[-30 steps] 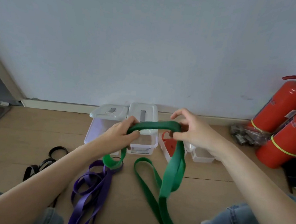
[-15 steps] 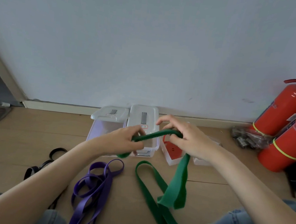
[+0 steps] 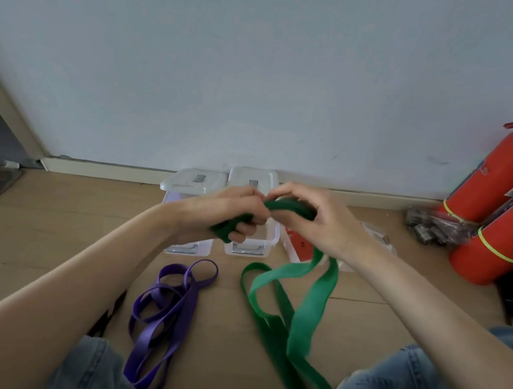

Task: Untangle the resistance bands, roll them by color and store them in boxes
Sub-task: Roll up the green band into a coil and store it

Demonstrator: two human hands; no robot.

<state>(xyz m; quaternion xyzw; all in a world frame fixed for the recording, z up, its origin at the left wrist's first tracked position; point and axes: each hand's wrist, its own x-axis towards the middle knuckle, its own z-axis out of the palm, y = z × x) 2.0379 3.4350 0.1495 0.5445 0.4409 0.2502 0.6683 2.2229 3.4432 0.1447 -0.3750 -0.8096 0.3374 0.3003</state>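
- The two hands have been brought close together; a moment ago they were held apart with the green band (image 3: pixel 311 297) stretched between them.
- One end of the band is now bunched in the left hand (image 3: pixel 234 214), and the fingers are curled round it.
- The next bit is pinched by the right hand (image 3: pixel 315 219).
- The rest is left hanging down to the floor (image 3: pixel 58 222), in front of the boxes (image 3: pixel 250 247).
- Rolling seems to have been started.
- The purple band (image 3: pixel 168 317) is left loose on the floor.
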